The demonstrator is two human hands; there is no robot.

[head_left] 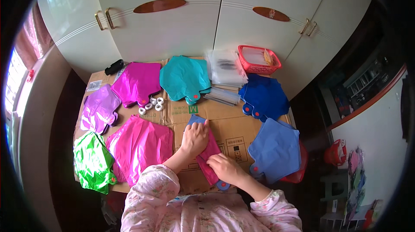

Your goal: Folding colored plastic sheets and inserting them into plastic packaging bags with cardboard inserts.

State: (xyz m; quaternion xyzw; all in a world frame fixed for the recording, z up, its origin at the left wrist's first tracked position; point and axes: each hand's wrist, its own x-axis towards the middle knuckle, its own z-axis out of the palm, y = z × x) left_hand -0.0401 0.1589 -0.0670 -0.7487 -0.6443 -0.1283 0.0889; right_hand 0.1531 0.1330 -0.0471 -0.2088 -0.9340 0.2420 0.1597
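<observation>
A narrow folded strip of pink and blue foil balloons (210, 149) lies on the cardboard in front of me, with a round blue tab bearing a red dot at its near end. My left hand (195, 138) presses on its far part with the fingers curled down. Lower down, my right hand (225, 169) has its fingers bent onto the right edge of the pink foil; the fingertips are partly hidden. To the right lies a stack of flat light blue balloons (275, 150), and to the left a stack of pink ones (140, 147).
More flat balloon stacks ring the cardboard (177, 119): green (93, 163), lilac (100, 108), magenta (137, 83), teal (185, 78) and dark blue (266, 98). White ribbon rolls (159, 107), clear plastic bags (225, 67) and a red basket (260, 68) stand farther back, before white cabinet doors (173, 28).
</observation>
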